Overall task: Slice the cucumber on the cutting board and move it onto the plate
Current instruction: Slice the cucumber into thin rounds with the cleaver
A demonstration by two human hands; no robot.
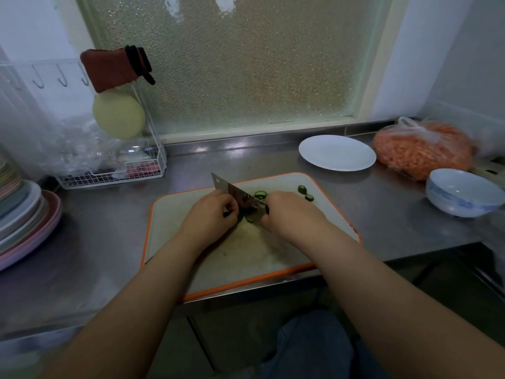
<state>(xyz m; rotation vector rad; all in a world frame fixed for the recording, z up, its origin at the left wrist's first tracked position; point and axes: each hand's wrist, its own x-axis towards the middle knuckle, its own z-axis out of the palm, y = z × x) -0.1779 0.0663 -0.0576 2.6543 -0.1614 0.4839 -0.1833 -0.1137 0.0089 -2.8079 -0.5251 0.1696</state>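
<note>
A white cutting board with an orange rim lies on the steel counter. My right hand grips the handle of a cleaver, whose blade points away to the left. My left hand has its fingers curled over the cucumber, which is mostly hidden beneath it and the blade. Several cut green slices lie on the board to the right of the blade. An empty white plate sits behind the board at the right.
A bag of orange food and a white bowl stand at the right. A wire rack stands at the back left, with stacked plates at the far left. The counter edge runs just in front of the board.
</note>
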